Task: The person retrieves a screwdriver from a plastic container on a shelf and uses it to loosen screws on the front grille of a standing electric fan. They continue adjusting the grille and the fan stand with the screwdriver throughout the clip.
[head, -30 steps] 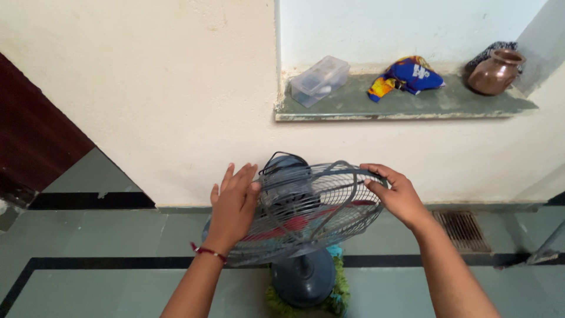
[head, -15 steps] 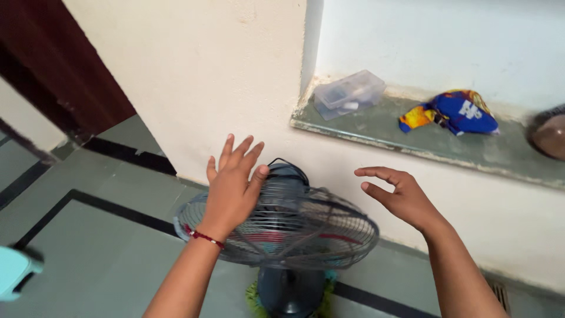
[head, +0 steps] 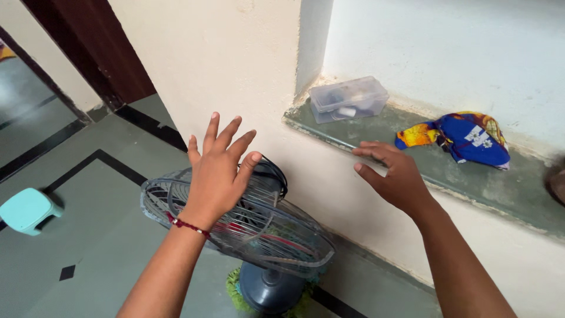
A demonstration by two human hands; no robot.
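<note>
A table fan (head: 268, 235) with a grey wire cage and red blades stands on a round dark base (head: 271, 288) on the floor, its cage tilted face-up. My left hand (head: 218, 171) hovers over the left part of the cage, fingers spread, holding nothing; a red thread circles its wrist. My right hand (head: 394, 176) is raised to the right of the fan, in front of the stone ledge (head: 412, 159), fingers loosely apart and empty. Neither hand grips the cage.
On the ledge lie a clear plastic box (head: 348, 98) and a crumpled blue and yellow cloth (head: 462, 136). A pale wall runs behind the fan. A small turquoise stool (head: 26, 209) stands on the grey tiled floor at left, near a dark doorway (head: 88, 53).
Both hands have come off the fan cage and risen. The view has swung right and down, so the ledge looks closer and the stool has come into sight.
</note>
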